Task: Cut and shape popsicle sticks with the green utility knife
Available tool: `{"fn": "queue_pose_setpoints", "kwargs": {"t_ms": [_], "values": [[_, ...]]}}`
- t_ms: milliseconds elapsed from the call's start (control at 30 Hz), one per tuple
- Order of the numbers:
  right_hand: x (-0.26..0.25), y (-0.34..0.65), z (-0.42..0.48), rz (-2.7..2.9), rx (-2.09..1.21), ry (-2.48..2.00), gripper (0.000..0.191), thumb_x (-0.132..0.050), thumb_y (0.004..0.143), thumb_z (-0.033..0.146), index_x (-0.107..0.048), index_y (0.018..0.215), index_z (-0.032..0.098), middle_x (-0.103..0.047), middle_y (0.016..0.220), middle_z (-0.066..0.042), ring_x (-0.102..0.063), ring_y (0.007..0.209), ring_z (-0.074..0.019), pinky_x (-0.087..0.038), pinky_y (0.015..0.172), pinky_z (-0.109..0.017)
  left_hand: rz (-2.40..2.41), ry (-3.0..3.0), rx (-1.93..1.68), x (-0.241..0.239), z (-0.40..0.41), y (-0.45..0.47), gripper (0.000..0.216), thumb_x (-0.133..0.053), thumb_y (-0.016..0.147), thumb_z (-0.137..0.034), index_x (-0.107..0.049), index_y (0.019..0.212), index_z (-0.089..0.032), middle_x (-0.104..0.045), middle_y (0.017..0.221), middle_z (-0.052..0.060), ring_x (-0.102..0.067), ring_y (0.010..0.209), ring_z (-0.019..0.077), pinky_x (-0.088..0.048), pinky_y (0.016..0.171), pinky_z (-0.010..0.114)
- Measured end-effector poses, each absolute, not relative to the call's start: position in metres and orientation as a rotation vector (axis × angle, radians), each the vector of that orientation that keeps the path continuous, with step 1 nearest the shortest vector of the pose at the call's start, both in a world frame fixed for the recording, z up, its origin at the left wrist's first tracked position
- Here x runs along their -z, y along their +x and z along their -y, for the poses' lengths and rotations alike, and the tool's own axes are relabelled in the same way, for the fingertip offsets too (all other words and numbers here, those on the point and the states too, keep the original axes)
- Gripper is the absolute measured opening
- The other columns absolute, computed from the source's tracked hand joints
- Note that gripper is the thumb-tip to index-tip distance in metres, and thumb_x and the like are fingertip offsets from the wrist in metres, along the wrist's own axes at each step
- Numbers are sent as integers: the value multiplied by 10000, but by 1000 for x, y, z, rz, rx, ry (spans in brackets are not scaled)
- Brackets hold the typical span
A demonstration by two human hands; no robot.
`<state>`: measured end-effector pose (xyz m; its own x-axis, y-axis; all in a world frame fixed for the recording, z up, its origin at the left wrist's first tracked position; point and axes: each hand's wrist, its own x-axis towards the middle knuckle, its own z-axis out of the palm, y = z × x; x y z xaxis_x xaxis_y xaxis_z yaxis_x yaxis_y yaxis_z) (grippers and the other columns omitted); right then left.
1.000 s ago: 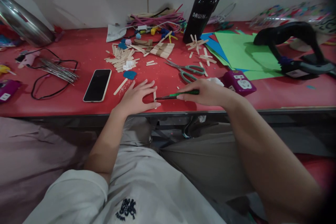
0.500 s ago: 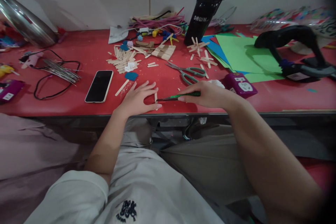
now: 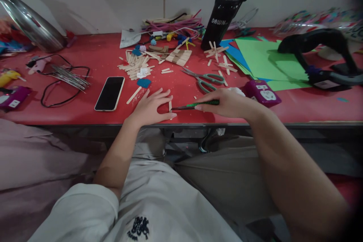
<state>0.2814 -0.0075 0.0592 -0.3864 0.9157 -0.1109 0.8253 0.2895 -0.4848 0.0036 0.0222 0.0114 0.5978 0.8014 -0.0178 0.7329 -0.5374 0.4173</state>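
A small wooden craft stick lies on the red tabletop near its front edge. My left hand has its fingers spread over the table, with the thumb and fingertips at the two ends of that stick. In my right hand is a craft knife with a green handle, fingers closed round it. The knife's thin dark blade points left, its tip at the stick, seemingly touching it. Scissors with grey-green handles lie just beyond the right hand.
A phone lies left of my left hand. Farther back are a pile of craft sticks, a black bottle and green paper sheets. A purple box sits beside my right wrist. Metal rods and a cable lie at left.
The whole view has shifted slightly. Both hands, the stick and the craft knife keep nearly the same places on the table.
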Motion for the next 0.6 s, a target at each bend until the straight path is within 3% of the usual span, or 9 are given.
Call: {"fn": "queue_pose_setpoints", "kwargs": {"t_ms": [333,600], "values": [[-58,281,7,2356,-799,-1545,335,-637,912,437,-828,1079,219,-766,779,-30,-574,657,-135,-446,640,-257,-1230,2443,-227,-11,-22,3,770,-613,860,-730,-541,1470,-265,-416,1621,37,-276,1561,293,-86,1291,588],[-58,279,9,2342,-705,-1620,342,-623,888,504,-840,1015,272,-794,841,-25,-632,692,-168,-449,602,-262,-1227,2450,-228,-11,-22,3,763,-615,857,-728,-543,1469,-277,-413,1625,29,-280,1559,302,-91,1291,584]]}}
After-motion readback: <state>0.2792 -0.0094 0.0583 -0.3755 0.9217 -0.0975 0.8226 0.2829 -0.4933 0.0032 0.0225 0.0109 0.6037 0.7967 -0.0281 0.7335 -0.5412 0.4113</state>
